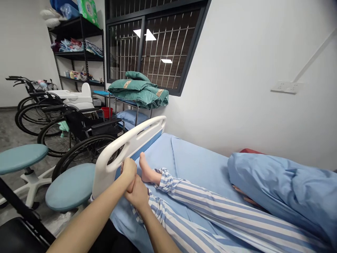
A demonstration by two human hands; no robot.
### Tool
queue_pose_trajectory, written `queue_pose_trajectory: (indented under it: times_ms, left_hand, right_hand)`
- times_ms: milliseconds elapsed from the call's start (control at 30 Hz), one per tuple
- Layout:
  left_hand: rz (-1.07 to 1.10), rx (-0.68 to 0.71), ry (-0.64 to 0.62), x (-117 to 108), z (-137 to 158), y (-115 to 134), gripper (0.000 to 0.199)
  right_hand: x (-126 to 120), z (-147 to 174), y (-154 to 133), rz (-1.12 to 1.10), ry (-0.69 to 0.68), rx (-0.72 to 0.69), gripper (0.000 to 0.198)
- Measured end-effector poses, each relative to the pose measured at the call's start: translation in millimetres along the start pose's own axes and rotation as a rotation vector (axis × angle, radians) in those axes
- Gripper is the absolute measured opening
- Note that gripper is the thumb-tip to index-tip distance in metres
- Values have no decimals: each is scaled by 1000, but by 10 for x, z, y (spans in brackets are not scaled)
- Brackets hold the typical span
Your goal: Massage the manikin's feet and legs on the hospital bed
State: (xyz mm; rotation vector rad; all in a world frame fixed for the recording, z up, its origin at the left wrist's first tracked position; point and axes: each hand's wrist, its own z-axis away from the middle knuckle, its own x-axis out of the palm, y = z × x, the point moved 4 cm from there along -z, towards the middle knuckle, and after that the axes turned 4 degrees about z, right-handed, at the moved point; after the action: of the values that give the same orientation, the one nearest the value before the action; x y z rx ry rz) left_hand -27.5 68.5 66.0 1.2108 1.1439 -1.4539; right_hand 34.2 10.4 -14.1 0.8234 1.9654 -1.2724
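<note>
Left hand (129,169), right hand (139,193) seemingly wrapped round nearer foot (130,187); hard push risked knock against bed-end board (102,174), eleven o'clock.

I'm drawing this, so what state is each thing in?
Left hand, curled on near foot
Right hand, curled on near foot
Near foot, held, mostly hidden
Far foot, bare, toes up
Striped trousers, worn
Blanket, rumpled
Green cushions, stacked
Front wheelchair, unfolded
Bed board, upright
Window, barred

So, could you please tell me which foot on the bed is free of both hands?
The foot nearer the wall, bare with its toes pointing up; the other foot is mostly covered by the left hand and right hand.
</note>
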Motion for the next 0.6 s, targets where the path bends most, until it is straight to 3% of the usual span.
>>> queue_pose_trajectory:
  times_ms: [167,400,600]
  left_hand:
    - [114,169,238,109,8,40,23]
    - [171,51,518,148,260,11,26]
    - [163,-67,623,287,434,-7,30]
  right_hand:
    - [16,1,10,48,5,36,48]
    - [23,-11,-5,54,20,43,48]
    - [6,-9,-41,83,11,9,39]
